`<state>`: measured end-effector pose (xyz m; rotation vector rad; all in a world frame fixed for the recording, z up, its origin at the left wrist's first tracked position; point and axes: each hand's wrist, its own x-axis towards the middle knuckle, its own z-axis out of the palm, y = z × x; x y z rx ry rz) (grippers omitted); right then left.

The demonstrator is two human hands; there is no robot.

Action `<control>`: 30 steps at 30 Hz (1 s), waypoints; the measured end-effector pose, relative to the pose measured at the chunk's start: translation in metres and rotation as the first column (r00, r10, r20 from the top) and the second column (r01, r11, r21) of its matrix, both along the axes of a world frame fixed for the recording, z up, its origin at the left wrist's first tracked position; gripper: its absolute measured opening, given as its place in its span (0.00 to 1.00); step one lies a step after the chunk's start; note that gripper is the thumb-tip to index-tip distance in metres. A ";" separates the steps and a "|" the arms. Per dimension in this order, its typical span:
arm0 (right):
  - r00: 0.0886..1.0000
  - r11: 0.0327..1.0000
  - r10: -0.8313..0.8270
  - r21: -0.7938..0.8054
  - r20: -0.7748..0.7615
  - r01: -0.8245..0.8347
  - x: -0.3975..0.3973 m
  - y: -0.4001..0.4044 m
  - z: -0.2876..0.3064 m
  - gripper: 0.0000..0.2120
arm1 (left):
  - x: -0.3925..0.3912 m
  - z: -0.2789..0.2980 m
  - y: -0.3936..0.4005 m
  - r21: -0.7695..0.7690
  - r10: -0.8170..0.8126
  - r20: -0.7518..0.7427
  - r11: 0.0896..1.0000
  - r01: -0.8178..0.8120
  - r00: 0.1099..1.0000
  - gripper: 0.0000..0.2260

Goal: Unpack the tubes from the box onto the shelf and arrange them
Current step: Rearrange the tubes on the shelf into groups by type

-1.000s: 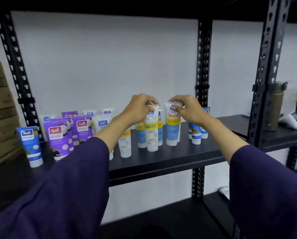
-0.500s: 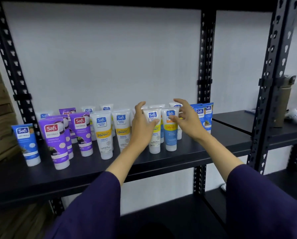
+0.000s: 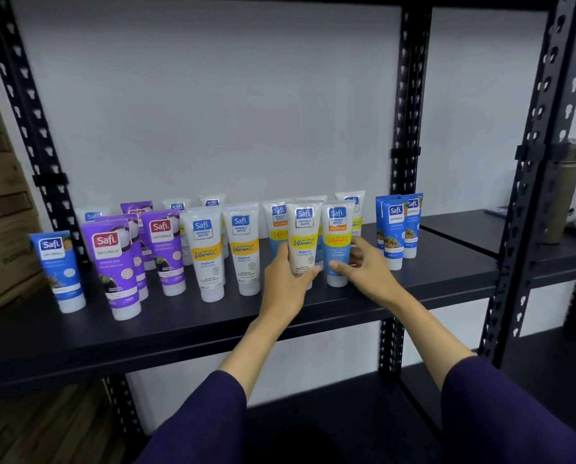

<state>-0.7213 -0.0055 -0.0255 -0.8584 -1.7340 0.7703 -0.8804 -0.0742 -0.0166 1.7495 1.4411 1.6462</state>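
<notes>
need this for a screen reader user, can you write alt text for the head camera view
Two hands reach to a dark shelf of upright Safi tubes: the left hand grips a white and yellow Vitamin C tube, the right hand holds the blue-bottomed tube beside it. Purple tubes stand left, blue tubes right.

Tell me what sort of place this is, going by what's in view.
Probably a stockroom or shop storage area: a black slotted-post metal shelf against a bare white wall, many same-brand tubes standing in rows, and stacked brown cartons at left.
</notes>
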 end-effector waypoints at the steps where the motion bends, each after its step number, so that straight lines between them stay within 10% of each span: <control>1: 1.000 1.000 0.001 0.005 0.006 -0.001 -0.002 0.000 0.001 0.22 | 0.000 0.000 -0.002 0.017 -0.006 0.021 1.000 0.006 1.000 0.18; 30: 0.987 0.996 0.005 -0.084 0.158 0.008 -0.007 0.009 0.001 0.25 | -0.009 -0.007 -0.001 -0.085 0.078 -0.042 0.993 -0.082 0.996 0.21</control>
